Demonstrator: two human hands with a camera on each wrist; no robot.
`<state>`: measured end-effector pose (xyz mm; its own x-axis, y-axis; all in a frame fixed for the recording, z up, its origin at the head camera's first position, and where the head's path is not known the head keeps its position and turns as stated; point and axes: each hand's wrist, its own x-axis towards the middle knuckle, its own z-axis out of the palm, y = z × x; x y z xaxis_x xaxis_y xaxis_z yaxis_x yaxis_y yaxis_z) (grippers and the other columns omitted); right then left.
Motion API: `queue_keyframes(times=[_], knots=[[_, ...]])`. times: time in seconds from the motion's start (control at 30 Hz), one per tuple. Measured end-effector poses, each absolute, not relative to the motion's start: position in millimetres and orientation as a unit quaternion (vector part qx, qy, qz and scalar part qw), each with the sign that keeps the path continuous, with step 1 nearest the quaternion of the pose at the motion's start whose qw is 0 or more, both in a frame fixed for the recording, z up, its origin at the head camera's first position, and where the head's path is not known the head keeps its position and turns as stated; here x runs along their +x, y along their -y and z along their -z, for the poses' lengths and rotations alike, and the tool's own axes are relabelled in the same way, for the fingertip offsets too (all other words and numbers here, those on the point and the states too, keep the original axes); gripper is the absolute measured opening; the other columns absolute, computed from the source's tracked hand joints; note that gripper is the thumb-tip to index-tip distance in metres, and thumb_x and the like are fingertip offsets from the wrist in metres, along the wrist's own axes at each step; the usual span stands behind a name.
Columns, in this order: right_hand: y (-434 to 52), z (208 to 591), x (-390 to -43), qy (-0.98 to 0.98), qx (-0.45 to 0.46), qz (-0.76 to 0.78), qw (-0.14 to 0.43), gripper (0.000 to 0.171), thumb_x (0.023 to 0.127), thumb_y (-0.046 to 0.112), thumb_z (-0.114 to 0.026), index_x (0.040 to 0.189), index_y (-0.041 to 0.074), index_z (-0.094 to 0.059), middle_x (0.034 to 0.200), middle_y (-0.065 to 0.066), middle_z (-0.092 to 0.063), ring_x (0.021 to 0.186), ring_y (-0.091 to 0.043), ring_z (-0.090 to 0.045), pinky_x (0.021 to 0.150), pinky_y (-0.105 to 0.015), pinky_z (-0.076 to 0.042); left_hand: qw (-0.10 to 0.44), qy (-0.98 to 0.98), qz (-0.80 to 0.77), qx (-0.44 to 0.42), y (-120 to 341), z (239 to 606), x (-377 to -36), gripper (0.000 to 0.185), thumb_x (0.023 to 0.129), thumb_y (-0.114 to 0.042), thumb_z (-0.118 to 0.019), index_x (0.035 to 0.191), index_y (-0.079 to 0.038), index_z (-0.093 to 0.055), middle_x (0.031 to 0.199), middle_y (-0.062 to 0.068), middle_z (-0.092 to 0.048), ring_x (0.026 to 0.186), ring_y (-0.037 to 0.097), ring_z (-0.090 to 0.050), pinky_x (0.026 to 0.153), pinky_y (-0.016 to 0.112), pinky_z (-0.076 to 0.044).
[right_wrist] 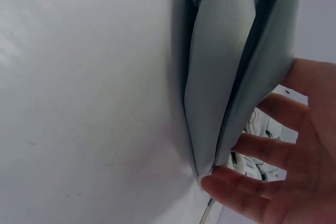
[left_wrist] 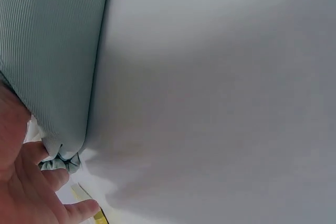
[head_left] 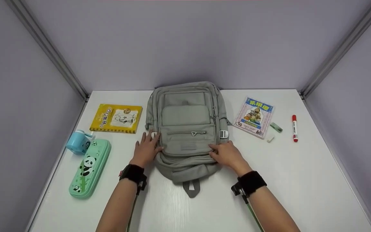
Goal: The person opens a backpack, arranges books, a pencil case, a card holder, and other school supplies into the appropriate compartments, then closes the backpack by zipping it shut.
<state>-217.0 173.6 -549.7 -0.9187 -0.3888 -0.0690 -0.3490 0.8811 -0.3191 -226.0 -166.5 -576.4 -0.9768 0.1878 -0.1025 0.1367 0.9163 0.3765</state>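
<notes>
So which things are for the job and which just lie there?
Probably for the job:
grey fabric backpack, touched by left grip and right grip.

Probably lying about:
rectangular yellow book;
rectangular pink book;
rounded blue object;
long green panda case;
red and white marker;
small green object;
small white block.

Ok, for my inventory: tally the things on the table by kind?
Grey fabric backpack: 1
Yellow book, pink-bordered book: 2
Mint-green oblong panda case: 1
Rounded blue device: 1
Red-capped white marker: 1
Small green block, small whitish block: 2
Total: 8
</notes>
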Motion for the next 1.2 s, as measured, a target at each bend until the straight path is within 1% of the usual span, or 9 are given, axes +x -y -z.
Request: queue_keyframes(times=[0.17, 0.27, 0.37, 0.47, 0.53, 0.63, 0.77, 1.03, 1.2], knots=[[-165, 550, -220, -0.971, -0.176, 0.148, 0.066, 0.039, 0.095, 0.034, -0.062, 0.128, 0.014, -0.067, 0.108, -0.024, -0.067, 0.101, -0.048, -0.057, 0.087, -0.055, -0.045, 0.050, -0.986, -0.146, 0.070, 168, 573, -237, 0.068, 0.097, -0.044, -0.057, 0.154, -0.017, -0.033, 0.159, 0.020, -0.020, 0.144, 0.045, -0.014, 0.106, 0.069, -0.019], [-159, 551, -222, -0.972, -0.175, 0.143, 0.059, 0.038, 0.096, 0.034, -0.061, 0.128, 0.014, -0.067, 0.115, -0.024, -0.065, 0.105, -0.047, -0.056, 0.089, -0.055, -0.045, 0.003, -0.991, -0.121, 0.060, 164, 568, -240, 0.070, 0.094, -0.040, -0.064, 0.153, -0.014, -0.036, 0.154, 0.027, -0.026, 0.141, 0.048, -0.022, 0.106, 0.067, -0.022], [-154, 552, -222, -0.975, -0.165, 0.137, 0.053, 0.038, 0.097, 0.034, -0.060, 0.129, 0.016, -0.067, 0.118, -0.025, -0.062, 0.106, -0.047, -0.053, 0.085, -0.055, -0.047, -0.065, -0.990, -0.109, 0.059, 154, 560, -238, 0.070, 0.090, -0.028, -0.074, 0.148, -0.007, -0.042, 0.147, 0.033, -0.033, 0.137, 0.049, -0.030, 0.105, 0.065, -0.027], [-151, 553, -221, -0.978, -0.152, 0.134, 0.045, 0.037, 0.097, 0.035, -0.059, 0.129, 0.017, -0.067, 0.120, -0.025, -0.060, 0.108, -0.048, -0.051, 0.083, -0.055, -0.048, -0.118, -0.981, -0.125, 0.094, 137, 554, -230, 0.060, 0.087, -0.020, -0.076, 0.140, -0.005, -0.051, 0.143, 0.030, -0.041, 0.134, 0.045, -0.036, 0.106, 0.064, -0.028], [-149, 554, -221, -0.979, -0.146, 0.136, 0.038, 0.036, 0.098, 0.034, -0.058, 0.129, 0.018, -0.067, 0.120, -0.025, -0.060, 0.110, -0.048, -0.050, 0.083, -0.056, -0.049, -0.129, -0.972, -0.139, 0.139, 125, 552, -223, 0.052, 0.090, -0.023, -0.073, 0.135, -0.006, -0.055, 0.140, 0.026, -0.045, 0.133, 0.042, -0.039, 0.106, 0.064, -0.027], [-149, 558, -220, -0.980, -0.148, 0.132, 0.030, 0.036, 0.099, 0.035, -0.056, 0.130, 0.018, -0.066, 0.119, -0.024, -0.061, 0.111, -0.048, -0.050, 0.083, -0.055, -0.049, -0.100, -0.964, -0.157, 0.191, 110, 554, -208, 0.049, 0.095, -0.038, -0.065, 0.135, -0.012, -0.057, 0.140, 0.019, -0.048, 0.133, 0.038, -0.040, 0.107, 0.066, -0.023], [-150, 563, -220, -0.979, -0.156, 0.128, 0.021, 0.037, 0.101, 0.036, -0.053, 0.131, 0.019, -0.065, 0.117, -0.023, -0.062, 0.109, -0.046, -0.050, 0.081, -0.054, -0.050, -0.069, -0.964, -0.150, 0.209, 102, 563, -192, 0.056, 0.095, -0.056, -0.056, 0.138, -0.021, -0.057, 0.143, 0.016, -0.046, 0.135, 0.038, -0.039, 0.107, 0.068, -0.019], [-152, 565, -218, -0.979, -0.161, 0.129, 0.004, 0.037, 0.101, 0.038, -0.054, 0.132, 0.021, -0.065, 0.116, -0.019, -0.062, 0.101, -0.040, -0.050, 0.074, -0.052, -0.050, -0.056, -0.974, -0.071, 0.210, 104, 577, -183, 0.067, 0.091, -0.067, -0.051, 0.147, -0.031, -0.046, 0.152, 0.016, -0.038, 0.141, 0.038, -0.030, 0.105, 0.073, -0.013], [-160, 566, -219, -0.973, -0.173, 0.155, 0.010, 0.037, 0.101, 0.034, -0.056, 0.133, 0.018, -0.063, 0.118, -0.017, -0.063, 0.104, -0.040, -0.051, 0.078, -0.052, -0.049, -0.036, -0.977, -0.086, 0.193, 105, 583, -182, 0.070, 0.090, -0.070, -0.048, 0.148, -0.032, -0.045, 0.155, 0.014, -0.034, 0.144, 0.033, -0.026, 0.105, 0.073, -0.010]])
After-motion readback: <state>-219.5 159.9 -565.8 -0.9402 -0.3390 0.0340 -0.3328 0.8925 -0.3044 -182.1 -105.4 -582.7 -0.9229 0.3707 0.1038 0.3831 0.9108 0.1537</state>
